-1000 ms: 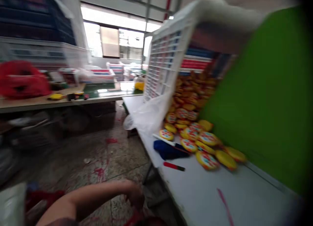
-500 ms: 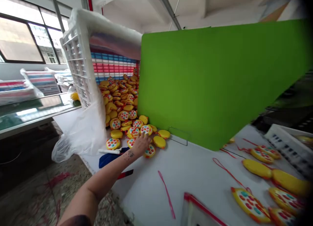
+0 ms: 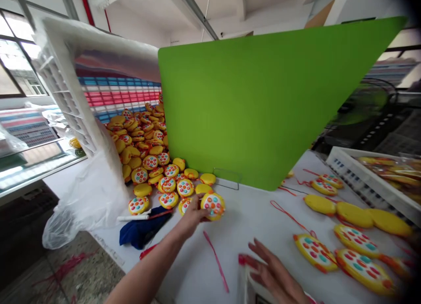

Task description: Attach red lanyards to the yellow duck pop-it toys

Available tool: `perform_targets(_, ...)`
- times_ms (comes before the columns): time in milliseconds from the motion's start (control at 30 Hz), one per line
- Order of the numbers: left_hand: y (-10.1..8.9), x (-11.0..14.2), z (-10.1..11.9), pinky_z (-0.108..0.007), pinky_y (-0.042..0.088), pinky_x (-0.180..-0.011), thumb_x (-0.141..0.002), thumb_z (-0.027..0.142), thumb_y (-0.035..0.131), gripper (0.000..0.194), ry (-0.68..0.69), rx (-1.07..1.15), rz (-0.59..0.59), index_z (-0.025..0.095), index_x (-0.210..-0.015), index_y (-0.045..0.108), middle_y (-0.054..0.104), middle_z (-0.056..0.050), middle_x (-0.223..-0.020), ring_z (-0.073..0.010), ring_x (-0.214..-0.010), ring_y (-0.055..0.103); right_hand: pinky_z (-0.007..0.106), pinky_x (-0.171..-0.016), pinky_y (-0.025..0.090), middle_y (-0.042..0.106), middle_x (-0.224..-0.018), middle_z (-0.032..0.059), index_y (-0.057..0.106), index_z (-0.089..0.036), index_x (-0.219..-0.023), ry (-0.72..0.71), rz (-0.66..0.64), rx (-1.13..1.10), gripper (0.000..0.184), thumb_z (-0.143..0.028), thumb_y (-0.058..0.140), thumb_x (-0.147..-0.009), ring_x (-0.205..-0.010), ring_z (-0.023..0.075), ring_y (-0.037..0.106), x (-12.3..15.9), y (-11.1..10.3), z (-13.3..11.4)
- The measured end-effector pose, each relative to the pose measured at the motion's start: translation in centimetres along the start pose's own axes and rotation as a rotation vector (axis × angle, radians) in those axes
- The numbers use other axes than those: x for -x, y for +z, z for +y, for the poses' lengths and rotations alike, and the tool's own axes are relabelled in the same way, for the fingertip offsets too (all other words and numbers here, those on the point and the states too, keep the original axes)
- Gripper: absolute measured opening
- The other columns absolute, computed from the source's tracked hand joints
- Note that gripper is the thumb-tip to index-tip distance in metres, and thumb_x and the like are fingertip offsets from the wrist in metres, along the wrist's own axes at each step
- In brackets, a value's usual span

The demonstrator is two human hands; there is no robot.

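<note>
My left hand [image 3: 192,217] grips a round yellow toy [image 3: 213,205] whose white face carries red, orange and blue dots. It is raised a little at the front of the pile of similar toys [image 3: 141,139], which spills from a white crate lying on its side. At the lower right, my right hand [image 3: 274,271] has its fingers stretched out and nothing in them. It hovers over or touches a clear pouch with a pink edge [image 3: 242,259]; contact cannot be made out. A pink cord [image 3: 216,261] lies on the table between the hands.
The green board [image 3: 250,107] stands upright behind the hands. Several toys with red strings [image 3: 315,252] lie at the right, before a white basket [image 3: 371,168] of bagged pieces. A dark blue cloth [image 3: 140,231] and the crate's plastic wrap [image 3: 82,199] are at the left.
My left hand has taken a dotted toy from the front of the pile and moved it toward me. My right hand has come into view at the lower right. The camera has turned right.
</note>
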State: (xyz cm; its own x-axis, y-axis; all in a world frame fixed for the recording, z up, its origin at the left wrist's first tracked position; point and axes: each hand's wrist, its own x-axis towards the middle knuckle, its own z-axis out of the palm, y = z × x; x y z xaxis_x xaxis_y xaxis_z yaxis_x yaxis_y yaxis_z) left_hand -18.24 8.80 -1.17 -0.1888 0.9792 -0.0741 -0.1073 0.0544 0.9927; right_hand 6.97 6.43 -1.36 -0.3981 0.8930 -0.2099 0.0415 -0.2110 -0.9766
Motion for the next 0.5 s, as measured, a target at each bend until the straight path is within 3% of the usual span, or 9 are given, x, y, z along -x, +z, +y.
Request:
perform_targets(67,3.1,1.8,-0.7,-0.038,0.054,-0.070,-0.073,0.024,0.061,0.058,-0.142,0.366,-0.125,0.024,-0.125,0.035,0.051,-0.011,-0.122,-0.0222,-0.089,0.062,0.042,-0.086,0.052,0.049,-0.136,0.0077,0.045,-0.032,-0.131,-0.003,0.081,-0.146,0.064,-0.057,0.061,-0.074,-0.106,0.0260,0.060,-1.1,0.6,-0.5)
perform_targets(167,6.0,4.0,-1.0,-0.035,0.055,-0.066,-0.067,0.025,0.069,0.066,-0.247,0.539,-0.222,0.026,-0.124,0.037,0.049,-0.010,-0.124,-0.0219,-0.089,0.062,0.036,-0.072,0.054,0.055,-0.128,0.0081,0.052,-0.028,-0.126,-0.018,0.145,-0.240,0.059,-0.057,0.060,-0.075,-0.096,0.0237,0.061,-2.2,1.1,-1.0)
perform_targets(267,6.5,4.7,-0.7,-0.026,0.052,-0.064,-0.068,0.030,0.072,0.063,-0.306,0.470,-0.210,0.024,-0.123,0.042,0.056,-0.007,-0.111,-0.0163,-0.082,0.062,0.030,-0.063,0.052,0.063,-0.112,0.0075,0.058,-0.025,-0.119,-0.004,0.093,-0.180,0.055,-0.055,0.063,-0.074,-0.086,0.0213,0.061,-2.6,0.8,-1.0)
perform_targets(400,6.1,4.3,-0.8,-0.020,0.047,-0.062,-0.074,0.039,0.067,0.052,-0.324,0.381,-0.199,0.019,-0.119,0.048,0.060,-0.005,-0.097,-0.0107,-0.073,0.059,0.029,-0.059,0.051,0.065,-0.095,0.0043,0.050,-0.026,-0.127,-0.011,0.070,-0.091,0.059,-0.054,0.060,-0.076,-0.068,0.0156,0.059,-2.6,0.3,-0.9)
perform_targets(500,6.6,4.3,-1.0,-0.025,0.050,-0.065,-0.076,0.040,0.064,0.054,-0.257,0.436,-0.123,0.022,-0.122,0.043,0.057,-0.005,-0.105,-0.0134,-0.078,0.061,0.032,-0.058,0.053,0.060,-0.109,0.0073,0.042,-0.027,-0.132,-0.003,0.026,-0.129,0.063,-0.054,0.059,-0.077,-0.075,0.0182,0.061,-2.4,0.8,-1.0)
